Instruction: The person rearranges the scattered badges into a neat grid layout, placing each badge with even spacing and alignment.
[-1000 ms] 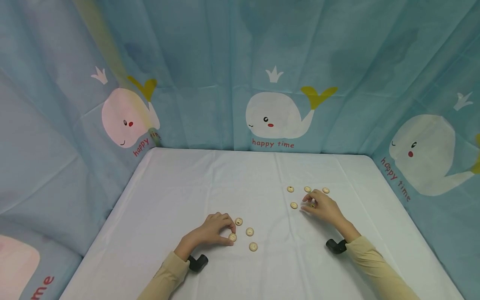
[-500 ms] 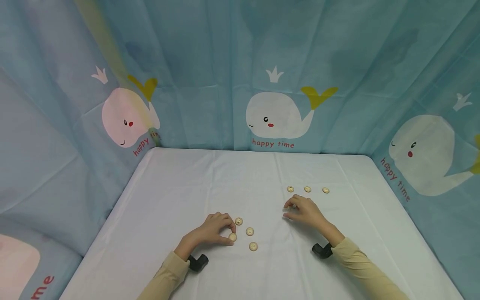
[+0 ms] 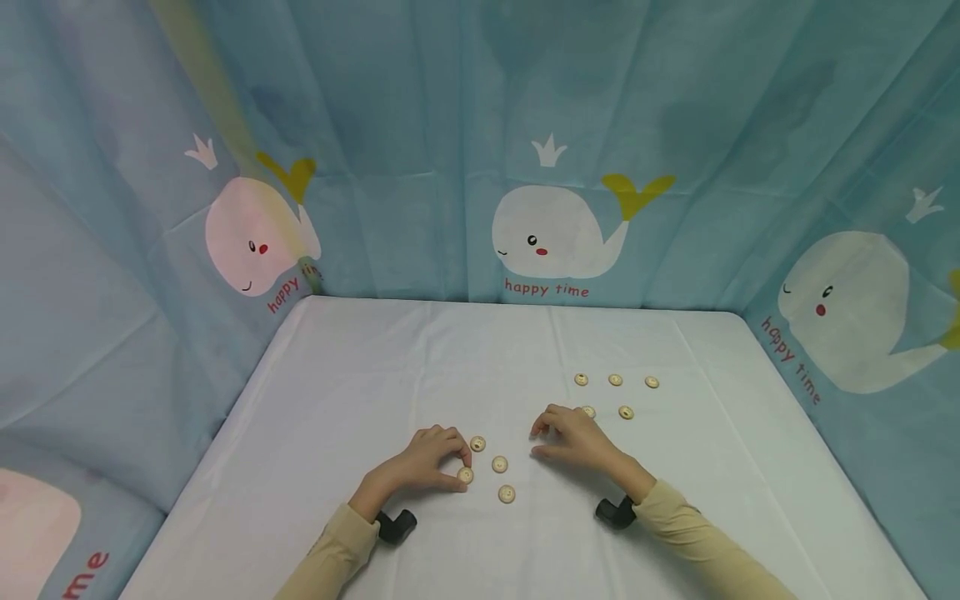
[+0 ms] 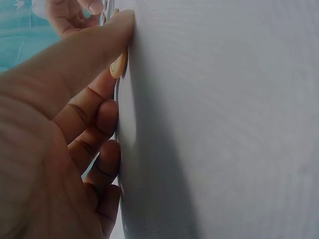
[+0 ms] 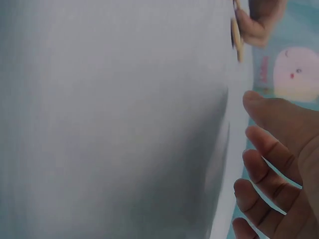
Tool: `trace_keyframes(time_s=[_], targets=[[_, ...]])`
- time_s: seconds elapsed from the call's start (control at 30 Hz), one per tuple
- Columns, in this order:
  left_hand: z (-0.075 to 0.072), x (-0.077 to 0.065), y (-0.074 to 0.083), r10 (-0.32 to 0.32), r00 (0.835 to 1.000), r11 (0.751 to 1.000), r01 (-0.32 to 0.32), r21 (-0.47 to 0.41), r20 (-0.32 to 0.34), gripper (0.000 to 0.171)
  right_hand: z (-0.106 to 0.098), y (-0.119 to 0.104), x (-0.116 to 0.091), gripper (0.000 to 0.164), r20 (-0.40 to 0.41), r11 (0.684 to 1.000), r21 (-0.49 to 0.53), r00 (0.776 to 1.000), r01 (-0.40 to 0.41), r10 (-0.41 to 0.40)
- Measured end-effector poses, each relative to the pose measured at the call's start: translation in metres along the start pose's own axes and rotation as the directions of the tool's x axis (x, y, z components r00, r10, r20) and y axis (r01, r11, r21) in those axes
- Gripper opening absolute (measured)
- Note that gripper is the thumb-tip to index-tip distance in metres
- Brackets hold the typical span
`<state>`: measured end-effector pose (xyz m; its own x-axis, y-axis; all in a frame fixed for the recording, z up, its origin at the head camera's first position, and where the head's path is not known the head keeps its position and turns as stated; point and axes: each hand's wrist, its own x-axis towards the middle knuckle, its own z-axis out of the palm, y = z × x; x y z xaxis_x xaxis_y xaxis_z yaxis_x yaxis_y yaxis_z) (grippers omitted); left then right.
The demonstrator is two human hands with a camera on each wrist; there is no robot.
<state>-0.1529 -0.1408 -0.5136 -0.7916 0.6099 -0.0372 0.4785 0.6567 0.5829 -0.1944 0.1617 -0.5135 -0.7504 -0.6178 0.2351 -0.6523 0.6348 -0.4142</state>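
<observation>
My left hand [image 3: 423, 461] pinches a round wooden button [image 3: 465, 475] between thumb and forefinger, low at the white tabletop. In the left wrist view the thumb covers part of that button [image 4: 118, 67]. Three similar buttons lie just right of it: a back one [image 3: 477, 443], a middle one [image 3: 499, 464] and a front one [image 3: 507, 494]. My right hand [image 3: 576, 437] hovers right of these, its thumb and fingers apart with nothing between them. In the right wrist view the fingers [image 5: 266, 149] are loosely bent. Behind this hand a button [image 3: 590, 412] is partly hidden.
Farther back right, three buttons form a row: left [image 3: 581, 379], middle [image 3: 615, 380] and right [image 3: 652, 382]. Another button [image 3: 626, 412] lies in front of them. The white-covered table [image 3: 360, 367] is bordered by blue whale-print curtains [image 3: 390, 233].
My right hand has moved left and toward me, away from the back buttons, uncovering one in the front row. The left hand keeps its pinch on the button in the same spot.
</observation>
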Motion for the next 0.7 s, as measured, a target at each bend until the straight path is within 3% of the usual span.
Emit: trace_keyframes(time_s=[0.47,0.7], targets=[[0.000,-0.001,0.001,-0.013,1.000,1.000,0.013,0.004,-0.001,0.025,0.017,-0.036,0.002,0.029,0.134,0.995,0.024,0.986,0.099,-0.101],[0.000,-0.001,0.000,-0.006,1.000,1.000,0.006,0.002,0.008,0.025,0.024,-0.042,0.000,0.032,0.161,0.992,0.023,0.979,0.121,-0.123]])
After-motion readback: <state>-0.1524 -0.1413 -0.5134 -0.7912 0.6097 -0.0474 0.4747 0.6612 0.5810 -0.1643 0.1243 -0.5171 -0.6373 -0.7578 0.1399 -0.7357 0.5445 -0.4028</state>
